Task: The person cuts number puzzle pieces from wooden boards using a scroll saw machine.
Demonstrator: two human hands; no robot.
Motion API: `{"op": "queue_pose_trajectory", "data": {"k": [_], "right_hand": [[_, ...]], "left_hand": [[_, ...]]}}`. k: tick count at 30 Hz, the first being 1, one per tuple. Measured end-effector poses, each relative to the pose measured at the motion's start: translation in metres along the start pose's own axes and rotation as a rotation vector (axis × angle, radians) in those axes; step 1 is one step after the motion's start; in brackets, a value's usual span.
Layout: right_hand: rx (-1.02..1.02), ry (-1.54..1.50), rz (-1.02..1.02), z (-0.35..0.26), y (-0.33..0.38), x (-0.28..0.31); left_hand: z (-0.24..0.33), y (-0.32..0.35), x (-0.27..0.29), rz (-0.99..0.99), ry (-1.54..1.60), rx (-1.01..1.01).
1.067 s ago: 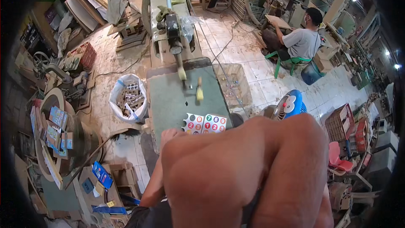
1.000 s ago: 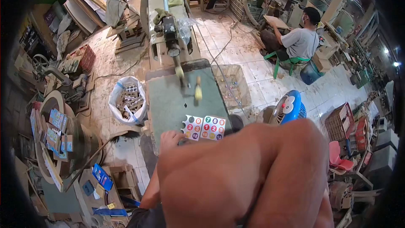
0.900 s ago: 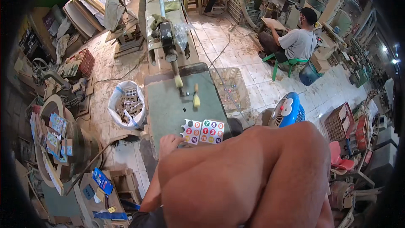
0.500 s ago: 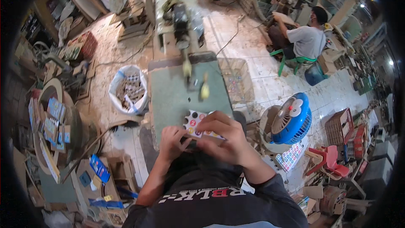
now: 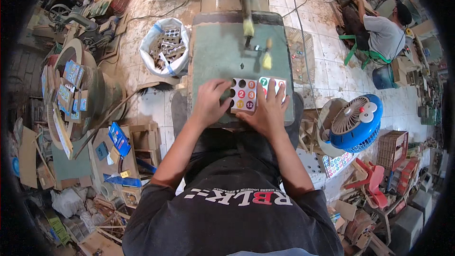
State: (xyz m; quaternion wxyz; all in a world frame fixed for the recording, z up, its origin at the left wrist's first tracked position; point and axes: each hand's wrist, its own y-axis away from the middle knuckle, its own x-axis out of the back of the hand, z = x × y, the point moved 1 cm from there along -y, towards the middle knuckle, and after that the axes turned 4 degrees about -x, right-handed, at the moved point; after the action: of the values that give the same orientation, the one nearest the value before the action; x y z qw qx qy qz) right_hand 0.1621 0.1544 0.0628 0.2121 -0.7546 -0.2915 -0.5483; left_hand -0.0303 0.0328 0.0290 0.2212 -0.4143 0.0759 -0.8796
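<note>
Puzzle board (image 5: 246, 96) pressed flat on the green worktable (image 5: 218, 52), near its front edge.
It is pinned by the spread left hand (image 5: 211, 102) and right hand (image 5: 269, 109), nothing gripped; even pressure is judged best, fingers kept off the holes.

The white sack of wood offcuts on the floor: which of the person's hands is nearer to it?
Left. The left hand rests on the green table's left side, on the board with coloured discs, closer to the white sack. The right hand lies further right, across the board from it.
</note>
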Motion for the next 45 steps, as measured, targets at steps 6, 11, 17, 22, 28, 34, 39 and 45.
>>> {"op": "queue_pose_trajectory", "data": {"k": [6, 11, 17, 22, 28, 34, 39, 45], "right_hand": [[0.102, 0.011, -0.003, 0.010, -0.019, 0.004], [0.122, -0.015, 0.017, 0.014, -0.033, 0.004], [0.132, 0.005, 0.032, 0.018, -0.044, 0.004], [0.174, 0.001, 0.037, 0.025, -0.062, 0.000], [0.244, 0.037, 0.047, 0.038, -0.086, -0.005], [0.307, 0.040, 0.033, 0.048, -0.107, -0.009], [0.364, 0.017, 0.021, 0.058, -0.118, -0.009], [0.462, 0.020, -0.007, 0.066, -0.135, -0.002]], "left_hand": [[-0.020, -0.035, 0.010, -0.243, -0.160, -0.142], [-0.026, -0.044, 0.005, -0.274, -0.177, -0.130], [-0.025, -0.057, 0.003, -0.225, -0.127, -0.136], [-0.035, -0.062, -0.003, -0.203, -0.118, -0.129], [-0.045, -0.076, -0.008, -0.142, -0.114, -0.129], [-0.047, -0.086, -0.007, -0.120, -0.160, -0.128], [-0.040, -0.085, -0.010, -0.094, -0.197, -0.125], [-0.032, -0.084, -0.014, -0.042, -0.269, -0.108]]}}
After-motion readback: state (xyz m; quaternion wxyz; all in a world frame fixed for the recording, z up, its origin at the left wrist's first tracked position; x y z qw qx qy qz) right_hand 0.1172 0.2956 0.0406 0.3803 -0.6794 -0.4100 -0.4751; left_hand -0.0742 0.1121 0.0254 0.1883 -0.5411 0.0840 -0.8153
